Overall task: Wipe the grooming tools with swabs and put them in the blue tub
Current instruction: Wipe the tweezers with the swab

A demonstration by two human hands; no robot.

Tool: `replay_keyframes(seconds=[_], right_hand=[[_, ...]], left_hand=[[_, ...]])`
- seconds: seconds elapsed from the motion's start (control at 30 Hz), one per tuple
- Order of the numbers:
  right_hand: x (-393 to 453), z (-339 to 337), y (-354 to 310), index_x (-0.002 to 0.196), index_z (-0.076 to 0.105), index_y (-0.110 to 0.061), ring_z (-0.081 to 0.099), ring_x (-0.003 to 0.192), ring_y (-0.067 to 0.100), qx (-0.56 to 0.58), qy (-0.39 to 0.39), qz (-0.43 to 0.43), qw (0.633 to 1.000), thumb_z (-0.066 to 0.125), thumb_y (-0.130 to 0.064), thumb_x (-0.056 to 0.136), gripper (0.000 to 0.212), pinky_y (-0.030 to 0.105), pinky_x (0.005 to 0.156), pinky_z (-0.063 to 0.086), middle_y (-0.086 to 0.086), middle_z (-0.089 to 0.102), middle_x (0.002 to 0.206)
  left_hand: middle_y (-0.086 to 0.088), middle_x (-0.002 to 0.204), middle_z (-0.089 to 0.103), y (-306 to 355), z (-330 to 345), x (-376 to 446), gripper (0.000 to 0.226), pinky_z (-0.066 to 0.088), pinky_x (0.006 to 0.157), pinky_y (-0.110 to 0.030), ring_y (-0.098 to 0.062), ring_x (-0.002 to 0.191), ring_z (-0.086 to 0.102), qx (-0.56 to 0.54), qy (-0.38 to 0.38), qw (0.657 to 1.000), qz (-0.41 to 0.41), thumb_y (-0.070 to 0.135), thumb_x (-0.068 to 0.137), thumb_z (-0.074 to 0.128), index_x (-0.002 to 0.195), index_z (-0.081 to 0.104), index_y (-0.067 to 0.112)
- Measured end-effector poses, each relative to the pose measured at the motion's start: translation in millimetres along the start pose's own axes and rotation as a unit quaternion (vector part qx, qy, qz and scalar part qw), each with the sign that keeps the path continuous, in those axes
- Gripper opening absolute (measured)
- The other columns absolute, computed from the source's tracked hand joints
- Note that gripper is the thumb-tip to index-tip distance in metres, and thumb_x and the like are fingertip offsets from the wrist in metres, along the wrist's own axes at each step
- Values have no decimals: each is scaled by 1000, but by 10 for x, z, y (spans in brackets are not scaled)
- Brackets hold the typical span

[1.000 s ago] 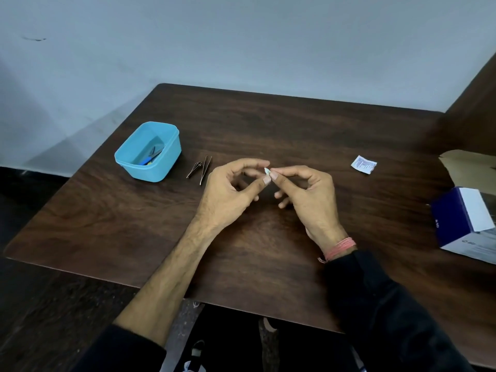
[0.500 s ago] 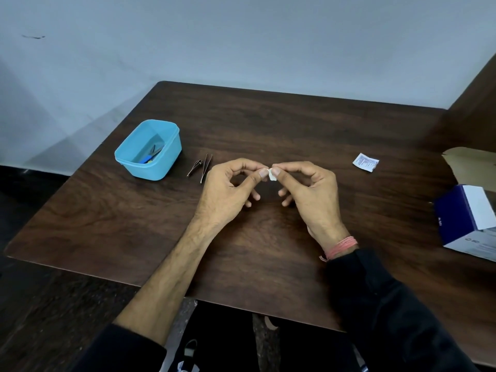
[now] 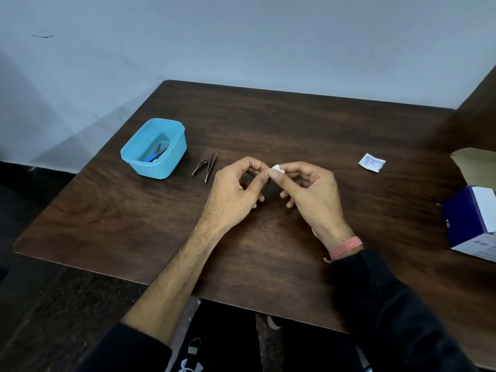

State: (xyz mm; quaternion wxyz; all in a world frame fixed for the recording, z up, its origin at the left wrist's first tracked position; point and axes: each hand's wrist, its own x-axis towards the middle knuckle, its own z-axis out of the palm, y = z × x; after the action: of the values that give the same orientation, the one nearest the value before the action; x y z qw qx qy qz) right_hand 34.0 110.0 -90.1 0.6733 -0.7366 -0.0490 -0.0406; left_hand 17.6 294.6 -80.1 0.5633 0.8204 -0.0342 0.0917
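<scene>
On the counter [image 3: 268, 124] I see the blue tub [image 3: 154, 149] far left, tools [image 3: 205, 166] beside it. My left hand [image 3: 233, 194] and right hand [image 3: 311, 191] both pinch a small white swab [image 3: 276, 168] between them at the fingertips.

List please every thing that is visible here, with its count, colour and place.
tub: 1, light blue, table's left part, some tools inside
tools: 2, metal, on the table just right of the tub
swab: 1, white, pinched between both hands
packet: 1, white, on the table, right of the hands
box: 1, dark blue and white, right edge
table: 1, dark brown wood
left hand: 1, pinches the swab
right hand: 1, pinches the swab, pink thread on wrist
</scene>
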Motion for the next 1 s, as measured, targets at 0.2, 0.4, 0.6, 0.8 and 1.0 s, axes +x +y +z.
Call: replay_keyframes(seconds=[0.2, 0.4, 0.6, 0.8, 1.0], right_hand=[[46, -100, 20, 105, 85, -13, 67, 82, 17, 89, -24, -13, 996, 86, -13, 96, 9, 27, 59, 55, 9, 81, 100], [58, -94, 40, 105, 85, -16, 72, 88, 10, 39, -39, -22, 998, 88, -14, 95, 11, 28, 63, 58, 2, 84, 104], [42, -90, 39, 104, 84, -10, 76, 95, 21, 65, -36, -18, 997, 84, -12, 98, 7, 29, 67, 60, 7, 84, 105], [57, -77, 21, 101, 83, -7, 67, 83, 22, 81, -28, -17, 996, 81, -11, 101, 4, 29, 60, 56, 11, 83, 104], [65, -81, 19, 102, 77, -10, 68, 78, 21, 66, -9, -10, 998, 74, -12, 105, 5, 32, 55, 52, 8, 82, 110]], left_hand=[[8, 101, 79, 22, 6, -9, 9, 65, 55, -37, -16, 66, 79, 27, -11, 1000, -2, 35, 106, 75, 105, 77, 26], [9, 102, 79, 39, 0, -26, 6, 66, 58, -45, -15, 65, 79, 29, -14, 999, 3, 33, 106, 76, 106, 77, 28], [18, 88, 78, 79, -52, -57, 13, 64, 71, -39, -7, 77, 75, 75, 133, 988, -9, 48, 95, 84, 94, 80, 35], [17, 97, 70, -84, -482, -16, 20, 55, 85, -35, -6, 82, 67, 283, 269, 915, -96, 51, 89, 85, 96, 74, 37], [21, 96, 77, -66, -534, 71, 19, 54, 87, -35, -12, 96, 74, 331, 232, 903, -148, 50, 93, 84, 106, 81, 37]])
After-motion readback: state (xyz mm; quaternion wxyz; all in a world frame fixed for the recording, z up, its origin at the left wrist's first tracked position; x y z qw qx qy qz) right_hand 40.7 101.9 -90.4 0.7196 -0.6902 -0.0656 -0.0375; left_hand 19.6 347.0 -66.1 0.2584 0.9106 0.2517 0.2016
